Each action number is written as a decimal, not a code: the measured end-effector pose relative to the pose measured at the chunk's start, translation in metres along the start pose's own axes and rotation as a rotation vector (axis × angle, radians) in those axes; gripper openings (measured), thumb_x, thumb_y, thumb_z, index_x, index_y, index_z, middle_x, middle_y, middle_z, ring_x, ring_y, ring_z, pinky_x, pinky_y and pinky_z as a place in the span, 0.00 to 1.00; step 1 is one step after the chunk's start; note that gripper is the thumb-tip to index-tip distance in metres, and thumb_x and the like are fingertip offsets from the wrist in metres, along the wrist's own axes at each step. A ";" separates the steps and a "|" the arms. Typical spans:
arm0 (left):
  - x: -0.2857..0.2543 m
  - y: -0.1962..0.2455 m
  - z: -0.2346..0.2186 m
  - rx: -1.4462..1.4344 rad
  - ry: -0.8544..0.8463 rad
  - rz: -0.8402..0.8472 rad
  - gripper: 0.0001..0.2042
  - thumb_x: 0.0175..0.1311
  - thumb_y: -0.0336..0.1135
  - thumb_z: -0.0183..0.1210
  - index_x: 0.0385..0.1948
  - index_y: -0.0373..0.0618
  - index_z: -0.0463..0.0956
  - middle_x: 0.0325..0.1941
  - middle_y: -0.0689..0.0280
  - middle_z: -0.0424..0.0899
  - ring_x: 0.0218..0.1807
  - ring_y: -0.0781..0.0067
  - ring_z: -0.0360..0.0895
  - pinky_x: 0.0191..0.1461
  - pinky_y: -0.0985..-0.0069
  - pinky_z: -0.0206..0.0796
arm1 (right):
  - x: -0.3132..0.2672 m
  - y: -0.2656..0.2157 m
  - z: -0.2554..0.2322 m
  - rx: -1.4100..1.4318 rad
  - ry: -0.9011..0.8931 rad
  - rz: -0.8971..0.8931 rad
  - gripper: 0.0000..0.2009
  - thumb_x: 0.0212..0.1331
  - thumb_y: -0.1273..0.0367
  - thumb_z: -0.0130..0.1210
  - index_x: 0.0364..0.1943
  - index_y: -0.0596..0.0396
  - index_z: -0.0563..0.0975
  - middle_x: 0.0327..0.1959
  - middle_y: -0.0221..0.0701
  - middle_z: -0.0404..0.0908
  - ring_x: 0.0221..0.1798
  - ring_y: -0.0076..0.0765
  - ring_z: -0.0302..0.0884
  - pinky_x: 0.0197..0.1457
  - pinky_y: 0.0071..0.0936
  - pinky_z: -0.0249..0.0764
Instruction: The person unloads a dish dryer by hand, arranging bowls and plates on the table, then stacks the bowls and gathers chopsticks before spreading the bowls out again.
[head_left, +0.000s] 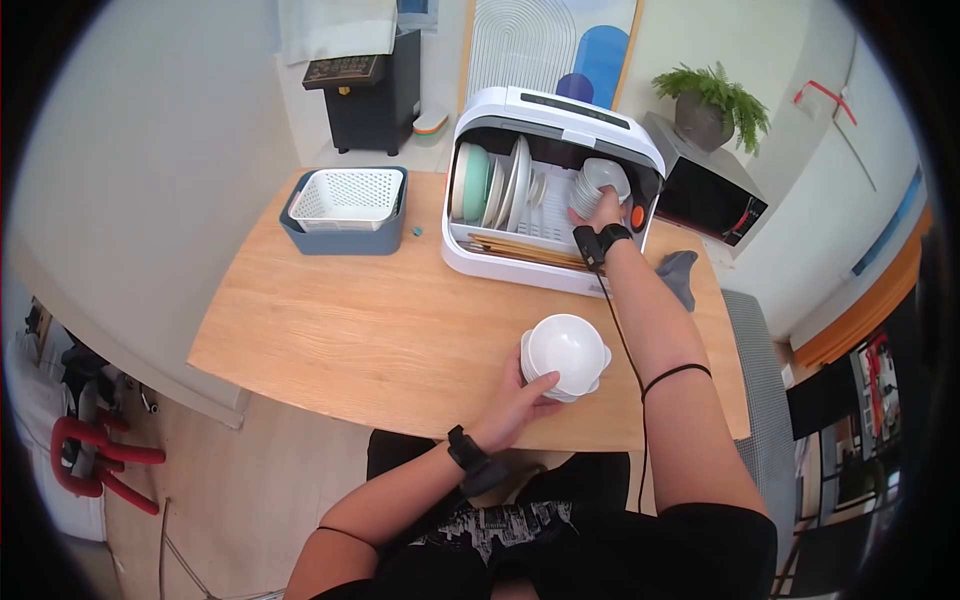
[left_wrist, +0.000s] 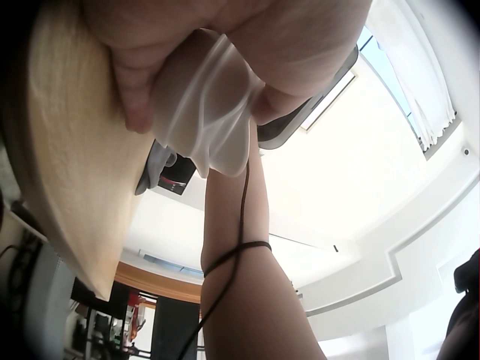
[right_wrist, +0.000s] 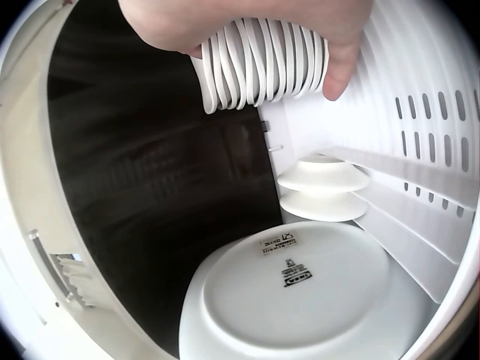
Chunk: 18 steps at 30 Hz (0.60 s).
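Near the table's front edge, my left hand [head_left: 513, 408] grips a short stack of white bowls [head_left: 567, 352] with small side handles, thumb at the rim. In the left wrist view the stacked bowls [left_wrist: 214, 112] appear between thumb and fingers. My right hand [head_left: 604, 208] reaches into a white dish cabinet [head_left: 462, 258] with its lid raised. It holds a row of nested small white dishes [right_wrist: 259, 64], thumb and fingers around the two ends. Below them in the right wrist view are a large white plate [right_wrist: 300, 292] and two smaller white dishes [right_wrist: 322, 204].
Left in the cabinet stand a mint-green bowl [head_left: 474, 180] and white plates [head_left: 519, 185]; chopsticks [head_left: 530, 252] lie along its front. A blue-grey basin [head_left: 345, 242] with a white basket [head_left: 350, 200] sits at the table's left. A grey cloth [head_left: 679, 275] lies right; a microwave [head_left: 705, 195] stands behind.
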<state>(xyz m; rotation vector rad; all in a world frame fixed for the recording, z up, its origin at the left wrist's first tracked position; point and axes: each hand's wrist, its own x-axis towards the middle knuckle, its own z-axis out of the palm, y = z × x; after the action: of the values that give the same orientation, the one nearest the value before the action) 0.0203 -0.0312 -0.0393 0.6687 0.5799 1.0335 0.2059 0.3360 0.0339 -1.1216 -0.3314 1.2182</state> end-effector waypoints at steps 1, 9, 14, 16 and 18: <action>0.000 -0.001 -0.001 -0.009 -0.002 0.005 0.40 0.81 0.37 0.61 0.85 0.60 0.41 0.82 0.57 0.65 0.72 0.53 0.80 0.71 0.52 0.78 | 0.002 0.000 -0.002 0.000 -0.004 -0.001 0.47 0.65 0.60 0.59 0.85 0.29 0.45 0.83 0.41 0.52 0.78 0.62 0.62 0.61 0.73 0.80; 0.000 0.000 -0.001 -0.027 -0.019 -0.007 0.41 0.81 0.37 0.61 0.85 0.60 0.40 0.82 0.57 0.63 0.73 0.52 0.79 0.73 0.50 0.78 | 0.005 -0.005 -0.012 0.089 -0.237 0.252 0.32 0.64 0.66 0.52 0.75 0.47 0.60 0.74 0.48 0.61 0.74 0.68 0.62 0.71 0.62 0.77; 0.001 -0.002 -0.001 -0.033 -0.026 -0.006 0.42 0.81 0.37 0.60 0.85 0.64 0.39 0.83 0.58 0.62 0.73 0.50 0.79 0.72 0.50 0.78 | -0.024 -0.017 -0.016 0.059 -0.359 0.318 0.32 0.62 0.66 0.53 0.74 0.49 0.62 0.73 0.47 0.66 0.73 0.65 0.67 0.75 0.67 0.72; 0.001 -0.002 -0.001 -0.016 -0.009 -0.028 0.42 0.79 0.37 0.59 0.86 0.67 0.38 0.83 0.58 0.61 0.74 0.50 0.78 0.72 0.50 0.78 | -0.047 -0.028 -0.022 0.041 -0.434 0.293 0.33 0.62 0.66 0.53 0.74 0.48 0.62 0.74 0.47 0.67 0.74 0.64 0.68 0.75 0.66 0.72; 0.002 -0.003 -0.005 -0.037 -0.022 -0.032 0.43 0.78 0.36 0.58 0.86 0.67 0.37 0.84 0.58 0.60 0.75 0.49 0.77 0.72 0.50 0.78 | -0.073 -0.043 -0.033 0.023 -0.510 0.265 0.33 0.62 0.67 0.53 0.75 0.48 0.62 0.75 0.47 0.68 0.75 0.64 0.69 0.75 0.66 0.72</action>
<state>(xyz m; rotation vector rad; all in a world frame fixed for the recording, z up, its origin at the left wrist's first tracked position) 0.0196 -0.0290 -0.0451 0.6359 0.5495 1.0033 0.2269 0.2593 0.0785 -0.8389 -0.5634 1.7401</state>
